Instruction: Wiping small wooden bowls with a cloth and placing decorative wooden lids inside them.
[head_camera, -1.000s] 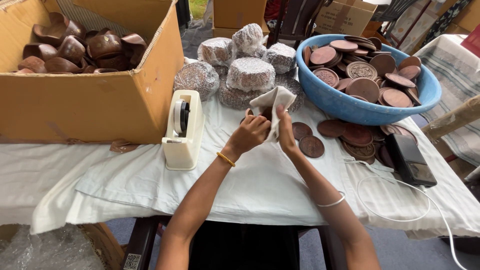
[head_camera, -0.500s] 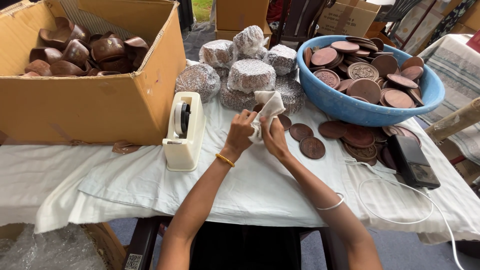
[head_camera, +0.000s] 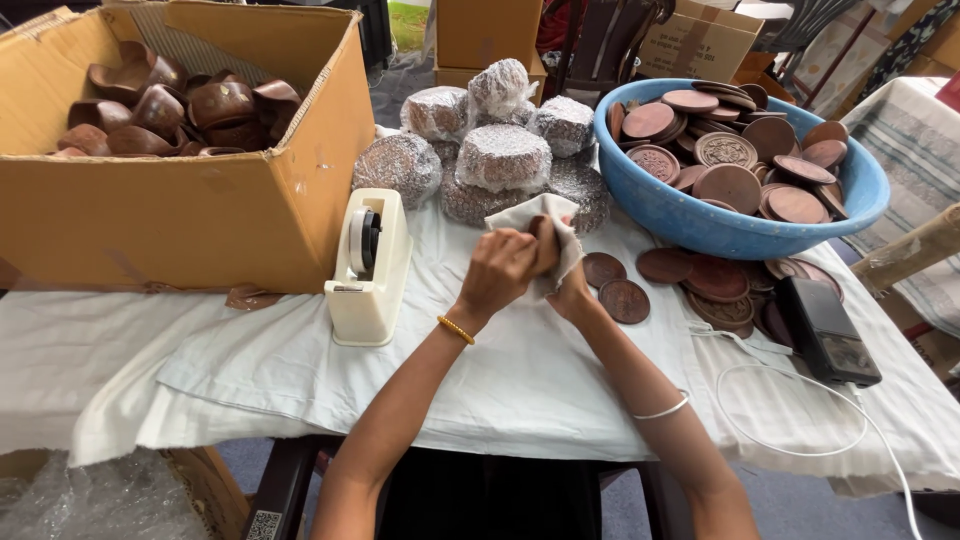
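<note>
- While both forearms reach forward over the white sheet (head_camera: 500, 390), the left hand (head_camera: 500, 268) clenches the cloth (head_camera: 545, 215) from the left.
- Right hand (head_camera: 572, 292) sits just right and underneath, mostly hidden; its fingers seem to grip a brown disc (head_camera: 545, 240) inside the cloth, edge up.
- Loose discs (head_camera: 625, 300) lie just right; the tape dispenser (head_camera: 370, 270) stands left, with free sheet between.
- Beyond sit wrapped bundles (head_camera: 503, 157), the blue basin (head_camera: 700, 215) and the cardboard box (head_camera: 200, 215).

A table draped in white cloth (head_camera: 520, 390) carries an open brown cardboard box (head_camera: 200, 215), a cream tape dispenser (head_camera: 370, 270), foil-wrapped round bundles (head_camera: 500, 160), a blue plastic basin (head_camera: 700, 225), loose brown wooden discs (head_camera: 700, 285) and what looks like a black card reader (head_camera: 828, 330).
</note>
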